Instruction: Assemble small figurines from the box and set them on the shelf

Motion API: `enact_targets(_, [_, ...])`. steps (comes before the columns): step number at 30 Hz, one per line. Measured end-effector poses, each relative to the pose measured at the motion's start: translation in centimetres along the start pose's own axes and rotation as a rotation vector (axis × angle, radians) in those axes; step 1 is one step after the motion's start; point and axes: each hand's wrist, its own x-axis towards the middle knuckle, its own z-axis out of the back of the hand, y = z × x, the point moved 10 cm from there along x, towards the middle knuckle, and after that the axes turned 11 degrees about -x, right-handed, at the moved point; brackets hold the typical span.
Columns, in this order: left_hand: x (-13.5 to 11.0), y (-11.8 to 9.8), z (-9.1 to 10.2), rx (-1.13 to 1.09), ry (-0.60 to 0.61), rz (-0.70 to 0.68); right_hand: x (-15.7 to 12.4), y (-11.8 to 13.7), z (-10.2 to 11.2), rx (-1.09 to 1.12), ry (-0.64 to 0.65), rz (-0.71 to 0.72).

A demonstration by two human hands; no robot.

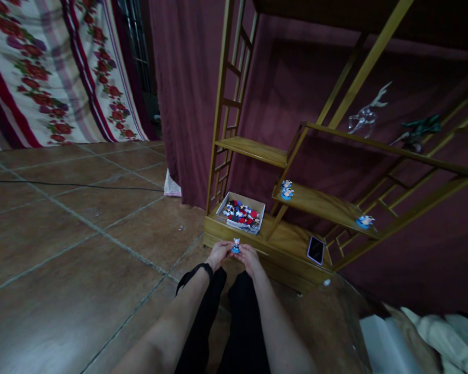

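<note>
Between my two hands is a small figurine (236, 245) with a white head and a blue base, held upright. My left hand (219, 253) grips it from the left side, and my right hand (249, 256) grips it from the right. Just beyond them, an open cardboard box (262, 212) full of small red, white and dark figurines sits on the low wooden cabinet (214, 228). Two similar blue-based figurines (287, 190) stand close together at the left end of a shelf (320, 204). Another blue-based figurine (365, 222) is at that shelf's right end.
A phone or tablet (315, 250) lies on the cabinet's right part. Higher up stand a clear deer ornament (363, 120) and a dark green ornament (419, 129). The wooden rack (219, 104) backs onto a maroon curtain (187, 104). A black cable (74, 185) crosses the tiled floor.
</note>
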Motion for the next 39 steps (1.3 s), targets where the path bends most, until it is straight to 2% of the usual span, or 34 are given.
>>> enact_targets(14, [0.1,0.3,0.0,-0.13,0.005,0.041,0.5,0.0,0.4,0.062,0.044,0.033])
enact_targets(19, [0.1,0.1,0.2,-0.127,-0.016,0.026,0.7,0.2,1.1,0.063,0.001,0.064])
enact_targets(26, [0.4,0.4,0.0,-0.11,0.009,0.023,0.5,0.7,0.9,0.045,0.044,0.088])
enact_targets(33, [1.0,0.6,0.7,-0.067,-0.038,-0.006,0.5,0.3,1.4,0.071,-0.034,0.06])
enact_targets(39, [1.0,0.9,0.5,-0.054,-0.025,0.038,0.9,-0.2,1.6,0.034,-0.073,0.059])
